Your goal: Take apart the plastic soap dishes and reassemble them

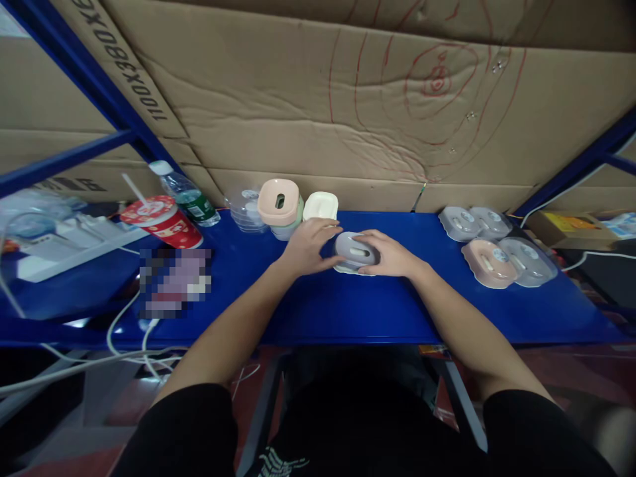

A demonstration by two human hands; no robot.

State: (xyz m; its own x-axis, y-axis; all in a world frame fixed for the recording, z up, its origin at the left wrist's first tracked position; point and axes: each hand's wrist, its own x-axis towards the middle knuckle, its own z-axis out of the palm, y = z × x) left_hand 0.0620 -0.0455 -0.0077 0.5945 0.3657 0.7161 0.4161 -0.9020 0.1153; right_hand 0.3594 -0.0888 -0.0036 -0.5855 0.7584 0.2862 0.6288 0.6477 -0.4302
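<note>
The gray container (354,252) sits between the left hand (312,248) and right hand (387,254).

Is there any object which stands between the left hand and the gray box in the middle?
Nothing visible stands between the left hand and the gray box. The cream box is behind the left hand, not in between.

Single head-worn view, looking forward and steeply down over both forearms, blue tabletop (358,311) within arm's reach
</note>
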